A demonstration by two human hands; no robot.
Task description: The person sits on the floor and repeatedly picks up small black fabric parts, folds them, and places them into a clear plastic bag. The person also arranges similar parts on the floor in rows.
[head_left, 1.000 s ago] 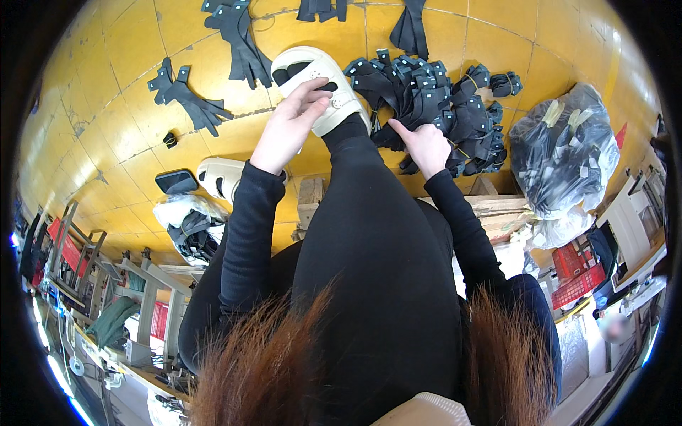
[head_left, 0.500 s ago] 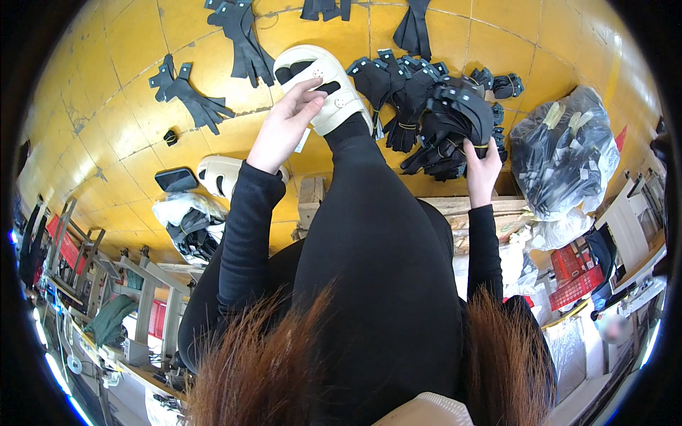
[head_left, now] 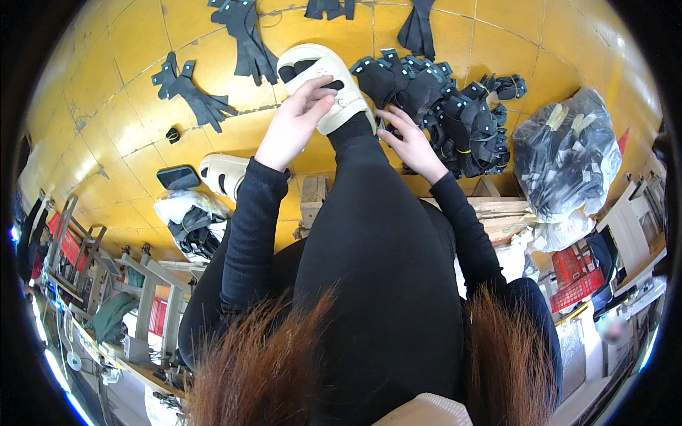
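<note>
Swings splayed right hand [head_left: 412,145] toward shoe [head_left: 348,88], past pile [head_left: 458,122] likely kept near for reach; curls left hand [head_left: 295,126], hold unclear.

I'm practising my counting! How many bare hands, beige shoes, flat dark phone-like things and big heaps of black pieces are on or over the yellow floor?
Bare hands: 2 (left hand, right hand)
Beige shoes: 2 (worn shoe, loose shoe)
Dark phone-like thing: 1
Big heap of black pieces: 1
Total: 6
</note>
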